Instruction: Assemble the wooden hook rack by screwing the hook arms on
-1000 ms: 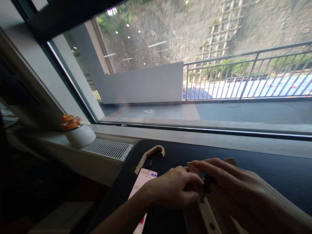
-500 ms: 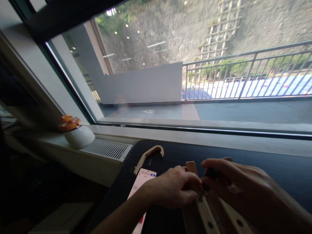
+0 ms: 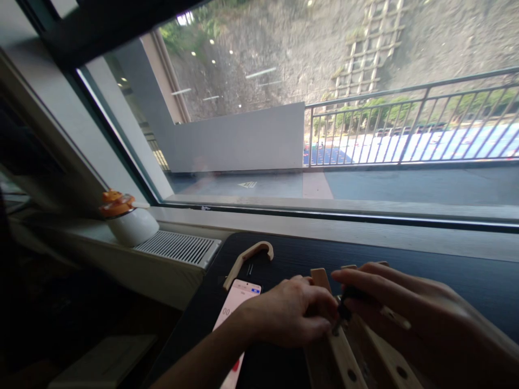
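Note:
My left hand (image 3: 290,316) is closed around the upper part of a light wooden slat (image 3: 343,354) with round holes, on a dark table (image 3: 446,281). My right hand (image 3: 405,313) pinches a small dark tool (image 3: 344,310) whose tip meets the slat near my left fingers. More wooden slats (image 3: 389,364) with holes lie under my right hand, partly hidden. A curved wooden piece (image 3: 247,259) lies on the table to the left, apart from both hands.
A phone (image 3: 233,313) with a lit screen lies by my left wrist. A white pot with an orange figure (image 3: 125,219) stands on the sill beside a vent grille (image 3: 178,247). A large window (image 3: 324,108) fills the back.
My right hand has shifted a little and its fingers have turned around the dark tool. More of the holed slats shows under it. My left hand stays put.

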`<control>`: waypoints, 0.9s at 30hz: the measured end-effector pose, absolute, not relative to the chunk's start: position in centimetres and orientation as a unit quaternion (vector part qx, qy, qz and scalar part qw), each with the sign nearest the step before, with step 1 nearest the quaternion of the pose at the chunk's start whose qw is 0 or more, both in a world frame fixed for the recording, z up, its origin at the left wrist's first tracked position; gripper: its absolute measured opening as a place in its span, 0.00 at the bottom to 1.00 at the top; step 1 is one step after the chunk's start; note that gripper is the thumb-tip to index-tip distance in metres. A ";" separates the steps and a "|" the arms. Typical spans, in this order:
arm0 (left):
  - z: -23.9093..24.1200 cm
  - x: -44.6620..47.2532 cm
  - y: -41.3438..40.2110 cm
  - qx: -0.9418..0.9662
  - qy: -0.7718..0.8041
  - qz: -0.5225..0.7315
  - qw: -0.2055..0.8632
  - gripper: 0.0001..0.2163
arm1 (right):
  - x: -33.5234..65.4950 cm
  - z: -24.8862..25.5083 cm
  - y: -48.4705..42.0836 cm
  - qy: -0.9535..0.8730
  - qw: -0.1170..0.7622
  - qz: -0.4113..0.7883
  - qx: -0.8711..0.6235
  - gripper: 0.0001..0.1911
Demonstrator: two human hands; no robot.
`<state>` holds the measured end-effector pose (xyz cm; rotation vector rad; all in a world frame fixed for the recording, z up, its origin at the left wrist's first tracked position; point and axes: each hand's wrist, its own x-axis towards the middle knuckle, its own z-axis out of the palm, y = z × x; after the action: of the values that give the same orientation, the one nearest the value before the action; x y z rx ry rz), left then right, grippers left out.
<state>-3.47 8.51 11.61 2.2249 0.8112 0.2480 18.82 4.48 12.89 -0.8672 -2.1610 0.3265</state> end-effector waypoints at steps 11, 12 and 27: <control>11.5 -3.3 8.5 0.866 0.319 0.093 0.375 0.08 | 18.6 13.2 3.9 -0.839 0.391 0.137 -0.352 0.22; 11.5 -3.3 8.5 0.865 0.321 0.092 0.374 0.09 | 18.6 13.2 3.9 -0.836 0.398 0.135 -0.351 0.21; 11.5 -3.3 8.5 0.867 0.310 0.107 0.375 0.10 | 17.8 13.8 4.4 -0.846 0.397 0.088 -0.344 0.10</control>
<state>-3.34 8.54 11.46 2.2191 0.7948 0.2730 17.84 4.41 13.77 -0.8717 -2.1444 0.2228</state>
